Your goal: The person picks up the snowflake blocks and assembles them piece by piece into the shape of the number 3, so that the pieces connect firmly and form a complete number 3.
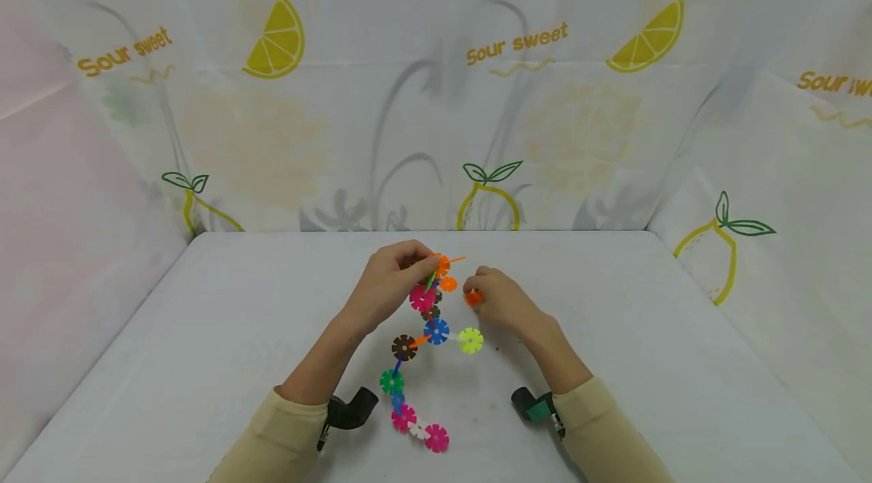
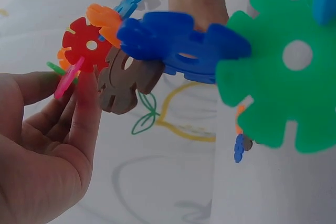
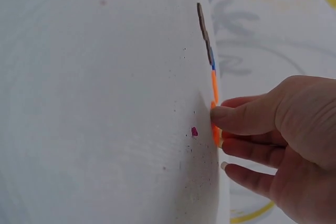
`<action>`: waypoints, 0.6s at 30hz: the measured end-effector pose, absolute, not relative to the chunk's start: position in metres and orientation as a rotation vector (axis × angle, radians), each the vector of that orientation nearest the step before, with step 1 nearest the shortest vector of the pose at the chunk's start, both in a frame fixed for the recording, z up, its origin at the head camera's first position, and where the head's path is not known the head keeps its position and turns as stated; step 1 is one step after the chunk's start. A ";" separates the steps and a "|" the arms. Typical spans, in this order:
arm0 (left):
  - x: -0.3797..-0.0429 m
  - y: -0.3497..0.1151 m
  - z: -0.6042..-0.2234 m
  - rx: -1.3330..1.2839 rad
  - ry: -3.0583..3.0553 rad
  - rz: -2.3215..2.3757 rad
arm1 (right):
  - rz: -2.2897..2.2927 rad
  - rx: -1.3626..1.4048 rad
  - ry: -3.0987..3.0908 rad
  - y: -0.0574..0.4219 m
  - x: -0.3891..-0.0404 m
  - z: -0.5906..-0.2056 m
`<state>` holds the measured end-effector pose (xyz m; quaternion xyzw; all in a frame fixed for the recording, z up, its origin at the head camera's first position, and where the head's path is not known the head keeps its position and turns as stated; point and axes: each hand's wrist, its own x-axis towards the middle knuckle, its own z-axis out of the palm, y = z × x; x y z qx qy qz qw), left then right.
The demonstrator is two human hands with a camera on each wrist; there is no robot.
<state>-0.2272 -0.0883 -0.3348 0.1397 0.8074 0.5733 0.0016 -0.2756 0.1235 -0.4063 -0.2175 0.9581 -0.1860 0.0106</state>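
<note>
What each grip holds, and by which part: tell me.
Left grip: the disc chain, by its far end; exact contact hidden. Right grip: an orange disc, apparently by its edge.

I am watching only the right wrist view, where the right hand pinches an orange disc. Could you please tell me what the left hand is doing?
Observer: The left hand grips the far part of a chain of slotted discs.
Operator: Thank you. And which colour has the disc at the chain's end nearest to the person?
Observer: It is a pink disc.
Operator: I understand. Does any piece branch off to the side?
Observer: Yes, in the head view a lime-yellow disc sticks out to the right of a blue disc.
</note>
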 end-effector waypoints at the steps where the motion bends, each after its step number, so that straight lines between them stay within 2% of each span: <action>1: -0.227 -0.088 -0.335 0.438 2.537 1.796 | -0.579 -0.675 2.987 0.123 -0.275 -0.406; 12: -0.228 -0.088 -0.336 0.444 2.542 1.779 | -0.590 -0.569 2.961 0.121 -0.276 -0.406; 18: -0.229 -0.088 -0.336 0.463 2.534 1.781 | -0.678 -0.623 2.937 0.127 -0.276 -0.401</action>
